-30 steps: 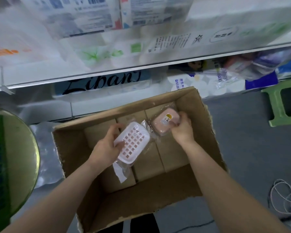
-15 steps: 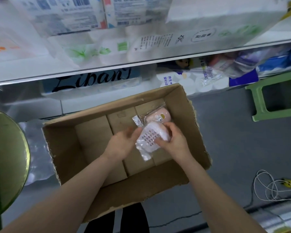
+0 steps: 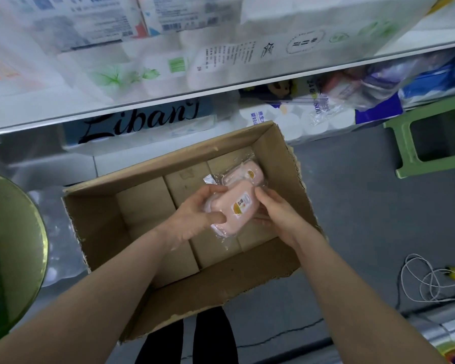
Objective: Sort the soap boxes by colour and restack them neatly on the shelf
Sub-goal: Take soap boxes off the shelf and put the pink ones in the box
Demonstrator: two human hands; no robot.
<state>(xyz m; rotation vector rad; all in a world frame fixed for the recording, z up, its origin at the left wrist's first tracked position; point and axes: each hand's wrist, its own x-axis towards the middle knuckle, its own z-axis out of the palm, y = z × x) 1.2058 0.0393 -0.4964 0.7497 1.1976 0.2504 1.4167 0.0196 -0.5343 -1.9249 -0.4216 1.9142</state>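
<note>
Together left hand (image 3: 195, 219), right hand (image 3: 281, 219) grip soap box (image 3: 234, 210).

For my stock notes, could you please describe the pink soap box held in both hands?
The held soap box is pale pink, rounded and plastic-looking, sealed in clear crinkly wrap, with a small white and orange label on top. It lies tilted over the open cardboard box, in front of a second pink soap box. The left hand grips its left side, thumb on top; the right hand holds its right end.
</note>
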